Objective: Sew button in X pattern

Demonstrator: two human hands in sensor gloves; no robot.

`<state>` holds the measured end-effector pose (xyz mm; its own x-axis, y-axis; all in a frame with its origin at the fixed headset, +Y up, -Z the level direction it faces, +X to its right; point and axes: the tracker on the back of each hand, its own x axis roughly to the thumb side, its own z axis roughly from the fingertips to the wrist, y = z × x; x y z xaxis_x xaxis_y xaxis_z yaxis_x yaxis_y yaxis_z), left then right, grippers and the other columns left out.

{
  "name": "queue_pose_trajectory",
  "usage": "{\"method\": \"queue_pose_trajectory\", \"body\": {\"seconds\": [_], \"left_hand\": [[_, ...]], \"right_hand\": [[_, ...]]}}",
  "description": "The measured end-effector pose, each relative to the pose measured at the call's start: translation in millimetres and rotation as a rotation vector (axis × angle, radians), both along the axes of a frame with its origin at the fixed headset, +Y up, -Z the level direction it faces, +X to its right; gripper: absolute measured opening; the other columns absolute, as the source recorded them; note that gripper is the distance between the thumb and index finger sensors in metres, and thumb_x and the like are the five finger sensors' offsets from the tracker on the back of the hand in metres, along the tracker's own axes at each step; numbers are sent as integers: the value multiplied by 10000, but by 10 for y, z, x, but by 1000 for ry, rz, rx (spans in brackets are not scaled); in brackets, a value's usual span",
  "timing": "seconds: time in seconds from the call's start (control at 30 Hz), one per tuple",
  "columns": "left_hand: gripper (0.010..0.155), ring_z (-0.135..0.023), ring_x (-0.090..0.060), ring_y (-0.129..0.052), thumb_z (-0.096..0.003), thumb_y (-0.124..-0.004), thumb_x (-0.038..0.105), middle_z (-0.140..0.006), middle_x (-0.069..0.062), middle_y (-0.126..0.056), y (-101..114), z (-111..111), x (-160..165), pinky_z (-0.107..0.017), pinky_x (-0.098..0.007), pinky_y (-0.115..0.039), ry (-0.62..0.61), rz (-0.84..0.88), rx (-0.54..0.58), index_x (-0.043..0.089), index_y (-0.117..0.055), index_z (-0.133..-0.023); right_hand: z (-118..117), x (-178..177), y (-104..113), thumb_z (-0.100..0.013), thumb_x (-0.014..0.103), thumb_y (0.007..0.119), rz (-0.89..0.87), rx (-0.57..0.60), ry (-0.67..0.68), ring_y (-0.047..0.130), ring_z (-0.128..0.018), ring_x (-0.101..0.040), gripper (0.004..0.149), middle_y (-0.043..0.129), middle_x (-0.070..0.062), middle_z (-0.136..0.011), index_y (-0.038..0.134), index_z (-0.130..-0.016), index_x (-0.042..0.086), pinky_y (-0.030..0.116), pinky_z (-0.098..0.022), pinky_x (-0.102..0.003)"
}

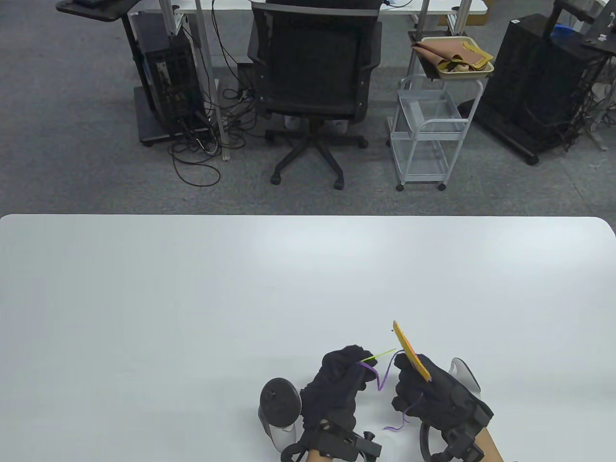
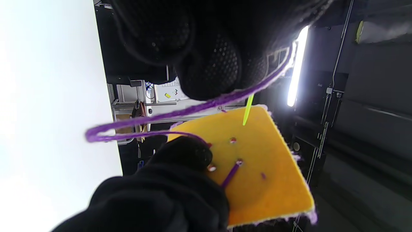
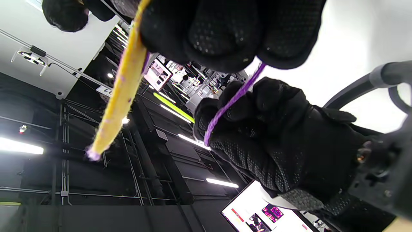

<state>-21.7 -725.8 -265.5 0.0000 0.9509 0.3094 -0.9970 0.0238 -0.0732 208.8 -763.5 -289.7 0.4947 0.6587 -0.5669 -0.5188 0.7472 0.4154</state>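
My right hand (image 1: 417,380) grips a yellow felt square (image 1: 409,350) by its lower edge and holds it upright above the table, edge-on in the table view. My left hand (image 1: 350,366) pinches a yellow-green needle (image 1: 380,356) whose tip points at the felt. Purple thread (image 1: 382,380) loops from the needle down between the hands. In the left wrist view the felt (image 2: 267,180) shows one face with three red-white hole spots, a short purple stitch (image 2: 230,174), and the needle tip (image 2: 247,112) near its top edge. The button itself is hidden.
The white table (image 1: 192,298) stretches ahead and to both sides of the hands. Beyond its far edge stand an office chair (image 1: 313,77), a white cart (image 1: 426,130) and black equipment racks on the carpet floor.
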Motion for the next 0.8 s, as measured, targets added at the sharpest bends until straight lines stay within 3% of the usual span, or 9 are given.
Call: {"method": "queue_pose_trajectory", "body": {"seconds": [0.8], "left_hand": [[360, -630, -77, -1035, -534, -732, 378, -849, 110, -924, -33, -12, 58, -442, -319, -894, -67, 51, -41, 318, -684, -886]], "right_hand": [[30, -70, -20, -597, 402, 468, -12, 9, 63, 839, -505, -102, 448, 832, 45, -586, 566, -948, 142, 744, -576, -417]]}}
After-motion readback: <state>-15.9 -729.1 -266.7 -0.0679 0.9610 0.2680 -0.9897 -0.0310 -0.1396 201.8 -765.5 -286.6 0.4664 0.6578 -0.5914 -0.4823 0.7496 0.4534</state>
